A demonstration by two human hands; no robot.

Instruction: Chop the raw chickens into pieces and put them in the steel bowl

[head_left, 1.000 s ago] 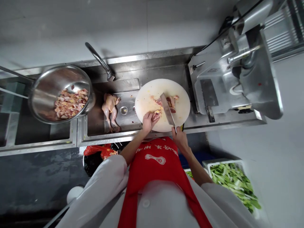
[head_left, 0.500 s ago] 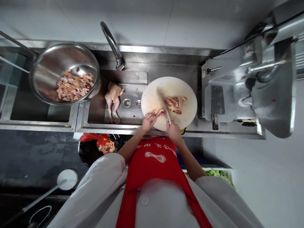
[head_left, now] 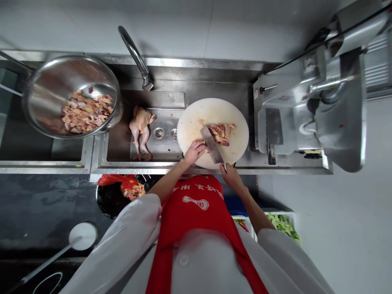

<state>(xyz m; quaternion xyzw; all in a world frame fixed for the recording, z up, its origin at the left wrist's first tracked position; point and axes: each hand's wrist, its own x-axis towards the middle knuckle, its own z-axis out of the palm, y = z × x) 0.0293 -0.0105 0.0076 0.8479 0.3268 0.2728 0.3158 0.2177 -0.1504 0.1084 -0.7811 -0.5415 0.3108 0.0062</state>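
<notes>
My right hand [head_left: 231, 176] is closed around the handle of a cleaver [head_left: 212, 145], whose broad blade lies slanted over the round white cutting board [head_left: 191, 118]. At the board's front left, my left hand [head_left: 195, 152] has its fingers closed over a small piece of raw chicken [head_left: 206, 149], mostly hidden beneath them and close to the blade. Just right of the blade sits a larger cut of raw chicken [head_left: 221, 134] with dark red meat. A whole plucked chicken [head_left: 141, 122] lies in the sink to the left of the board.
A large steel pot [head_left: 45, 81] of chopped chicken [head_left: 87, 112] stands left, near a faucet [head_left: 136, 53]. A second cleaver [head_left: 274, 126] lies by a slicing machine [head_left: 329, 102] at right. Below are a black-lined bin [head_left: 110, 200] and a crate of greens [head_left: 283, 224].
The cleaver blade has tilted flatter, showing its broad side, and its handle has come slightly toward me. My left fingers now cover more of the small chicken piece. The whole view has shifted slightly.
</notes>
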